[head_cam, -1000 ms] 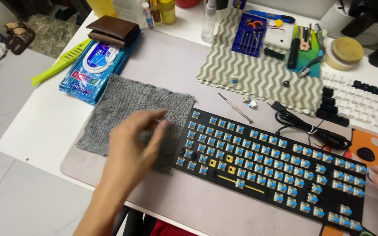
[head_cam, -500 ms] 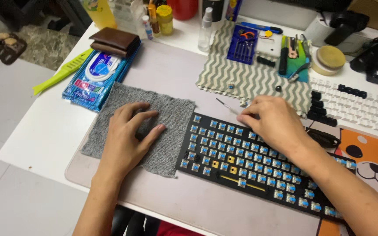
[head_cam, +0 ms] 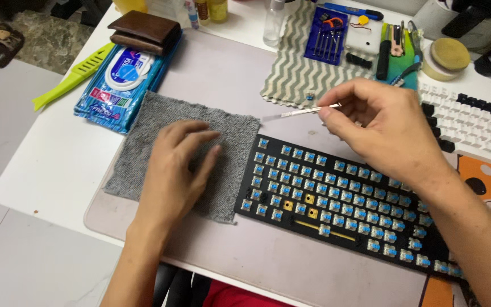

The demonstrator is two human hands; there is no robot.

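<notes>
From the head camera I look down on a white table (head_cam: 41, 165) carrying a pale desk mat (head_cam: 223, 74); across the mat's right half lies a black keyboard (head_cam: 342, 204) stripped of its caps, rows of blue switches showing, its left edge touching a grey cloth (head_cam: 160, 119); the left hand (head_cam: 174, 170) lies flat on that cloth, palm down, fingers loosely spread and gripping nothing; the right hand (head_cam: 379, 128) hovers above the keyboard's upper edge, thumb and forefinger pressed together on one end of a thin metal tool (head_cam: 302, 111), whose free tip points left and hangs over the bare mat between the keyboard and a zigzag-patterned cloth (head_cam: 296, 74). I cannot tell whether the tool is tweezers or a pick. Left of the grey cloth, touching its upper corner, sits a blue pack of wipes (head_cam: 123, 79), with a brown wallet (head_cam: 143, 31) resting on its far end; a lime-green plastic tool (head_cam: 72, 77) lies just beside the pack, at the table's edge. On the zigzag cloth sits a blue case of small screwdrivers (head_cam: 328, 34); further right a roll of tape (head_cam: 447, 57); below it white keycaps (head_cam: 473, 125) set out in rows, well apart from the left hand.
</notes>
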